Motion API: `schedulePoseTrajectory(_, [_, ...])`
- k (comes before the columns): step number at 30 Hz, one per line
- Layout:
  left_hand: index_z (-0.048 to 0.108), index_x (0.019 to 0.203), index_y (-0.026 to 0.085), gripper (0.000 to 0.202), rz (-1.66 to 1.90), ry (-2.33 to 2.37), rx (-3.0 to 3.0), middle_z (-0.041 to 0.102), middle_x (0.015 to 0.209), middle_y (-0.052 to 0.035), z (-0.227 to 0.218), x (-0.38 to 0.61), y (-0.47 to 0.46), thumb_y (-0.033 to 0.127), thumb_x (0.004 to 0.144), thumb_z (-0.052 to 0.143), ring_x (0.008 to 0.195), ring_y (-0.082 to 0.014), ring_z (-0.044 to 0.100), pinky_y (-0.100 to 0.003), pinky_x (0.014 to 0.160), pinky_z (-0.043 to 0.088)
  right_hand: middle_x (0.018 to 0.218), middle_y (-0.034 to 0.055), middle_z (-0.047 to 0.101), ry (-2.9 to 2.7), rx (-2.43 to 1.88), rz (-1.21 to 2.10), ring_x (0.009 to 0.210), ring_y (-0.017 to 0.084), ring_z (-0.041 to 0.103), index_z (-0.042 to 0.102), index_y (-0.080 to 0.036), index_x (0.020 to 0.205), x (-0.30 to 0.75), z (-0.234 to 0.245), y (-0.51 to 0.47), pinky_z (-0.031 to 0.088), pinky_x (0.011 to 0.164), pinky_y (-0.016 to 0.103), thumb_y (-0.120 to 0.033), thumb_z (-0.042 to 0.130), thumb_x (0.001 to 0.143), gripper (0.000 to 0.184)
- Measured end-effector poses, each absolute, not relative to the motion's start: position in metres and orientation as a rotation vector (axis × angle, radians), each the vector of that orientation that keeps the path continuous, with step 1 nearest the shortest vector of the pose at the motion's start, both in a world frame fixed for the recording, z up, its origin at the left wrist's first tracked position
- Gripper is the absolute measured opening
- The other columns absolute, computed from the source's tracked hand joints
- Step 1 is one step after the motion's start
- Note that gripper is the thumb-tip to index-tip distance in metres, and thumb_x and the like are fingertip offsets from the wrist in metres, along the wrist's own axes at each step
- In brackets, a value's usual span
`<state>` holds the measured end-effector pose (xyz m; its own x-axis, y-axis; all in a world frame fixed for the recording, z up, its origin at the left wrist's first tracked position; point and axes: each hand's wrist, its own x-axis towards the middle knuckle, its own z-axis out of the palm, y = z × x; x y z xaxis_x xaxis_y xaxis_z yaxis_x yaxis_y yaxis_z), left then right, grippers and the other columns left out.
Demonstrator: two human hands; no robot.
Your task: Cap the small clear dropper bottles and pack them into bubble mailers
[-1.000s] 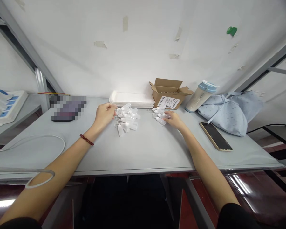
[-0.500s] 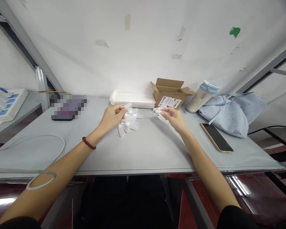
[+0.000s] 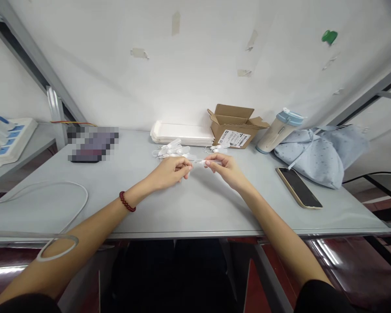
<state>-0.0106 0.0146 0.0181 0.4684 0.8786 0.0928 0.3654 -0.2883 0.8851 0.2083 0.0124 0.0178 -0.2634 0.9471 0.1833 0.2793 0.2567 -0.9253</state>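
Note:
Between the thumb and fingers of my right hand is a small white plastic piece with a thin loop, its tip pointing left. My left hand is closed in a pinch just to its left, close to the loop; what it grips is mostly hidden by the fingers. Behind my left hand lies a pile of similar translucent white pieces with thin loops. A smaller group of these pieces rests just behind my right hand, by the cardboard box.
Flat white trays are stacked against the wall beside an open cardboard box. To the right are a tumbler, a light blue cloth bag and a phone. A white cable curls at left near a pixelated item.
My left hand has left the pile and moved right and toward me. My right hand has shifted left and now holds one piece; the group it held lies on the table.

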Motion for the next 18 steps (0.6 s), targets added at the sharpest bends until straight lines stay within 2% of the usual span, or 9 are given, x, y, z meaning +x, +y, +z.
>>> schedulePoseTrajectory(8, [0.064, 0.08, 0.016, 0.016, 0.792, 1.05, 1.648, 0.064, 0.066, -0.0017, 0.0251, -0.0083, 0.0158, 0.031, 0.083, 0.058, 0.048, -0.0094, 0.052, -0.023, 0.047, 0.037, 0.082, 0.0034, 0.067, -1.717, -1.129, 1.062, 0.072, 0.014, 0.057, 0.068, -0.019, 0.086, 0.2062, 0.0213, 0.0091, 0.045, 0.067, 0.029, -0.047, 0.067, 0.078, 0.029])
schedulePoseTrajectory(18, [0.064, 0.082, 0.016, 0.016, 0.787, 0.982, 1.556, 0.062, 0.065, -0.0004, 0.0221, -0.0088, 0.0157, 0.031, 0.083, 0.06, 0.049, -0.0084, 0.051, -0.021, 0.045, 0.036, 0.086, 0.0035, 0.068, -1.733, -1.124, 1.065, 0.07, 0.013, 0.056, 0.068, -0.018, 0.088, 0.2055, 0.0205, 0.0076, 0.046, 0.068, 0.029, -0.046, 0.067, 0.079, 0.03])
